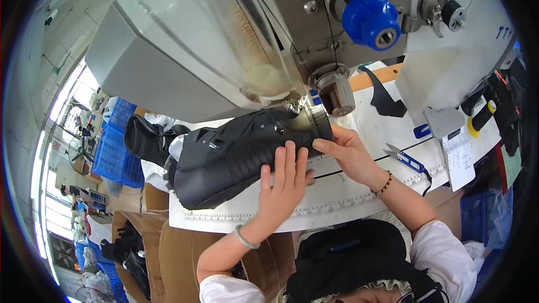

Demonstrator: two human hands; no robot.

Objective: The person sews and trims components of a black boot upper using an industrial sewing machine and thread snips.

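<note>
A black shoe upper (219, 163) with ridged panels and small metal eyelets lies across the white sewing machine table, its right end at the machine's needle area (295, 106). My left hand (283, 188) rests on its near side, fingers stretched out flat and pointing away from me. At the right end, my right hand (349, 154) pinches the upper's edge between thumb and fingers. The fingers beneath that edge are hidden. A bright light shines on the spot by the needle, and the stitching itself cannot be made out.
Blue-handled thread snips (409, 161) lie right of my right hand, along a printed ruler strip. A black cut piece (386, 98), a paper sheet (457, 160) and a black thread spool (482, 118) sit farther right. Left stand another black upper (143, 137), blue crates (118, 148) and a cardboard box (132, 221).
</note>
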